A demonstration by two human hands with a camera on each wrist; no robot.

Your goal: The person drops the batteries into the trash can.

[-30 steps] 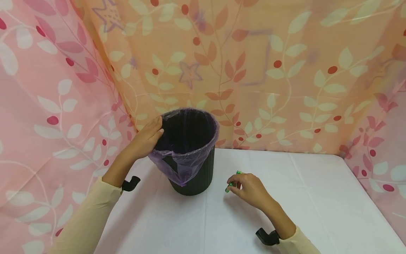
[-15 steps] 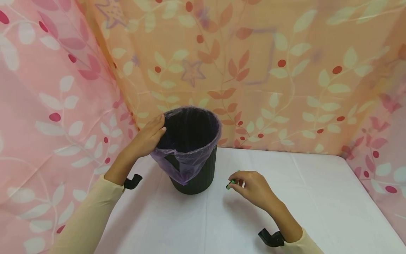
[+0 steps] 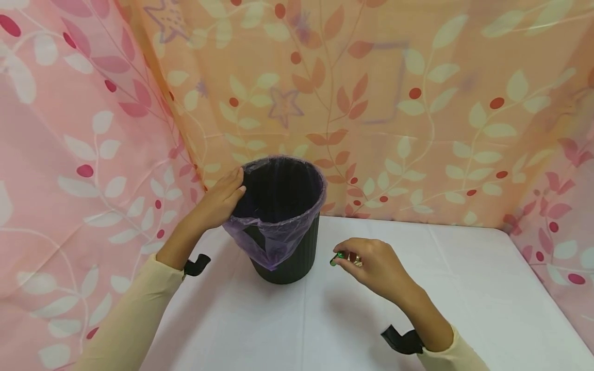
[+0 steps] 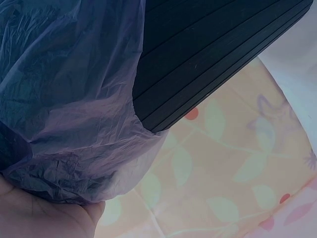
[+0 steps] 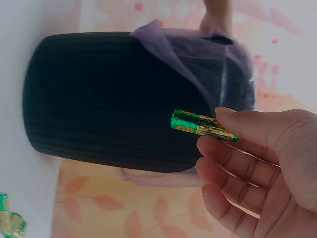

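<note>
A green and gold battery (image 5: 203,125) is pinched between the thumb and fingertips of my right hand (image 3: 378,265), raised over the white table to the right of the bin. In the right wrist view its other fingers are loosely bent. A black ribbed waste bin (image 3: 301,247) stands upright, lined with a thin purple plastic bag (image 3: 283,242) folded over its rim and hanging down in front. My left hand (image 3: 218,203) rests against the left side of the lined rim, its fingers extended. The left wrist view shows only part of that hand, touching the bag.
More green and gold batteries (image 5: 12,220) lie on the white tablecloth (image 3: 464,288), partly cut off in the right wrist view. Pink patterned cloth (image 3: 42,206) hangs at the left side, and orange patterned cloth (image 3: 371,129) hangs behind the bin.
My right hand has risen slightly from the table with the battery between its fingertips. The left hand stays on the bin's rim. The head view has shifted a little.
</note>
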